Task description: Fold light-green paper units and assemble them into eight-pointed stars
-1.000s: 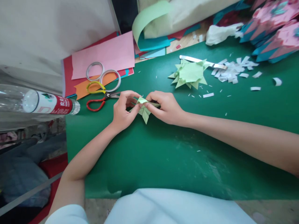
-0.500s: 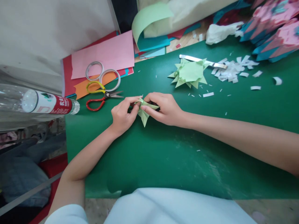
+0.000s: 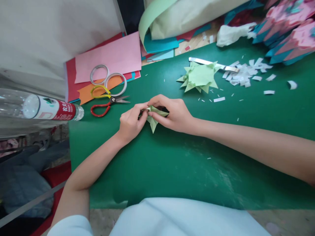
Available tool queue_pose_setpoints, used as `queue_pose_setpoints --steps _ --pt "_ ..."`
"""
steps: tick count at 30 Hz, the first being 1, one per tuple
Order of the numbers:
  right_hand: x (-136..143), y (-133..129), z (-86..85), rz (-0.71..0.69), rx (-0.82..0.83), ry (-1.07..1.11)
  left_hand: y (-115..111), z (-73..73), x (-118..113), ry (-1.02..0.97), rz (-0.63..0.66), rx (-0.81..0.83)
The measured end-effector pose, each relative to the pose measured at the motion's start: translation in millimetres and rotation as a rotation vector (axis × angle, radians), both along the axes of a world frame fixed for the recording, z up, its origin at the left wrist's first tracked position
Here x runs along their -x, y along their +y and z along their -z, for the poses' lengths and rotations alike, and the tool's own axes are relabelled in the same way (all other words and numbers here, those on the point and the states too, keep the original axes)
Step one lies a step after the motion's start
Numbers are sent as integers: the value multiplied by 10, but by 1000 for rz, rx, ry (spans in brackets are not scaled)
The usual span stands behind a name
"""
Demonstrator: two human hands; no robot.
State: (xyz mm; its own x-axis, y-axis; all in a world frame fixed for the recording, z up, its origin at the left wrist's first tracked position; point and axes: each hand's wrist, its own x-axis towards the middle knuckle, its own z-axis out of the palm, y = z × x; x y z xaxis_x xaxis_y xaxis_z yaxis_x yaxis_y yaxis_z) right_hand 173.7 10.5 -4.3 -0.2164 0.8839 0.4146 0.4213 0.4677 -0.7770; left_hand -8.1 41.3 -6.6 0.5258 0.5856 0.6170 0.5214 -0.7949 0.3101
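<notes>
Between my hands is a pale green folded paper piece with pointed, star-like tips, one of them pointing toward me. My left hand pinches its left side between thumb and fingers. From the right, my right hand grips it, thumb on the near side and index finger curled over the top edge. The fingers hide much of the piece. Beyond my right hand lies a larger pale green paper star shape with many points. Scissors with one yellow and one red handle rest open left of my left hand.
Two tape rolls lie on pink paper and orange paper. A plastic bottle lies on its side at the left edge. White paper scraps and a metal strip are at the right back, near pink-and-blue folded paper.
My right index finger has moved left over the top of the folded paper, meeting my left fingertips. My left hand has shifted slightly right.
</notes>
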Motion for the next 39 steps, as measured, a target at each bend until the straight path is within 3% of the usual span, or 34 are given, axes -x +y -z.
queue_pose_setpoints --steps 15,23,29,39 --pt "7 7 -35 -26 115 107 -5 -7 -16 -48 -34 108" --pt "-12 30 -37 -50 246 248 40 -61 -33 -114 53 173" --pt "-36 48 -43 -83 362 329 37 -40 -18 -146 -2 177" --pt "-74 78 -65 -121 236 63 14 -40 -22 -199 27 156"
